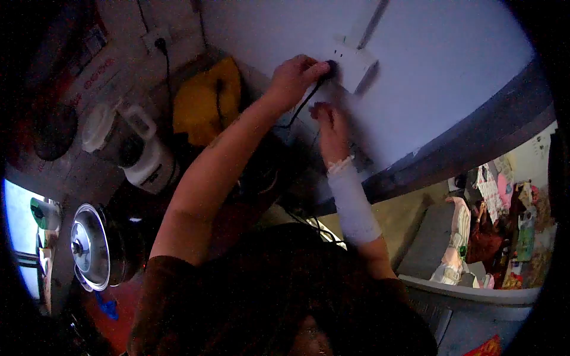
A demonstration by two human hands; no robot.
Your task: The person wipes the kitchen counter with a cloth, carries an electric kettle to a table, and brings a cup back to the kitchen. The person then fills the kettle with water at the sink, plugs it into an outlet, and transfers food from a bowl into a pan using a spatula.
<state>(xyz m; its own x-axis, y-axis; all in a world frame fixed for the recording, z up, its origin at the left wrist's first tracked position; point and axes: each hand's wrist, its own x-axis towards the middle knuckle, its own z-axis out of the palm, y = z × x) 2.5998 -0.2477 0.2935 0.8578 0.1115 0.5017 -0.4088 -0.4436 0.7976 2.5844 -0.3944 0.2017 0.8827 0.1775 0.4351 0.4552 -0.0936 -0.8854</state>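
Note:
My left hand (293,79) is closed round a black plug (331,67) at the lower left part of a white wall socket (354,64). Whether the plug's pins are inside the socket is hidden. A black cord (304,105) hangs from the plug in a curve. Lower down, my right hand (331,126) is beside the cord with its fingers curled together; what they hold, if anything, is too dark to make out. A white wrap (354,204) covers my right forearm.
To the left stand a blender with a clear jug (127,133), a yellow bag-like thing (208,101) and a pot with a shiny lid (92,246). Another plug (160,43) sits in a socket at the upper left. Loose cables (320,228) hang near my body.

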